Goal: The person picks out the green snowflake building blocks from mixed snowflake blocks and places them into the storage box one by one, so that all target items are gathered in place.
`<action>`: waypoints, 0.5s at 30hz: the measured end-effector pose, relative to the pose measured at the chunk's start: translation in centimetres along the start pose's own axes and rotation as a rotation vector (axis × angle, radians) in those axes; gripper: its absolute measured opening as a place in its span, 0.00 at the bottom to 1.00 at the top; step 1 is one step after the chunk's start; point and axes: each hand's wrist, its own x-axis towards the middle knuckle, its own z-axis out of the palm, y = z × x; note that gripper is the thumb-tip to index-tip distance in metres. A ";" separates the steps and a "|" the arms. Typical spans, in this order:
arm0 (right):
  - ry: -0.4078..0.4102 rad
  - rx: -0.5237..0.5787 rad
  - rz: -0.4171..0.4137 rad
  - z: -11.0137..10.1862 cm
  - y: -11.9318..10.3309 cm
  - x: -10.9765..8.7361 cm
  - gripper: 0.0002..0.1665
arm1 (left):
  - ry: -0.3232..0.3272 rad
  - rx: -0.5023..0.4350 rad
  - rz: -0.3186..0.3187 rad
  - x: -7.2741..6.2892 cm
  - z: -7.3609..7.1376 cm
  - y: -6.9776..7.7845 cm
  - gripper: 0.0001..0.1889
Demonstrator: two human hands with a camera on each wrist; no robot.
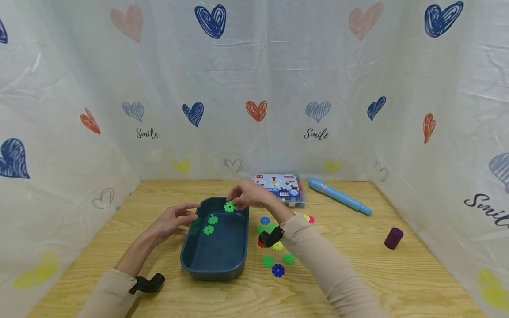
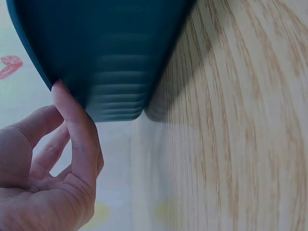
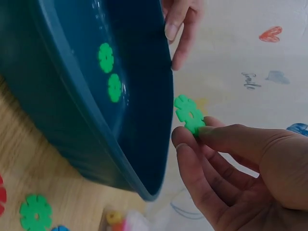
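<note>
A dark blue-green plastic basin [image 1: 214, 260] stands on the table, with two green snowflake building discs [image 1: 213, 220] lying on its floor. Over its far end, my right hand [image 1: 248, 194] pinches another green snowflake disc [image 3: 190, 114] between thumb and fingertips; the right wrist view shows this disc just beyond the rim. On the basin's left side, my left hand [image 1: 172, 223] has its fingertips at the rim, fingers loosely bent. The left wrist view shows one fingertip [image 2: 58, 86] against the basin's edge.
Several loose discs, including a dark blue disc [image 1: 278, 270], lie right of the basin, partly under the right forearm. Behind are a clear-sided box [image 1: 278, 185] with a printed lid and a light blue stick-shaped object [image 1: 338, 196]. A purple cylinder [image 1: 393, 238] stands far right.
</note>
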 end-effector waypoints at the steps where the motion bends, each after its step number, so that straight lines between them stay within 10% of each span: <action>1: -0.006 0.006 0.000 0.2 0.0 0.2 0.11 | -0.001 0.000 -0.001 0.0 0.0 0.0 0.30; 15: -0.114 0.080 0.065 3.7 -0.9 2.6 0.11 | -0.023 -0.001 -0.006 -0.1 -0.1 0.2 0.32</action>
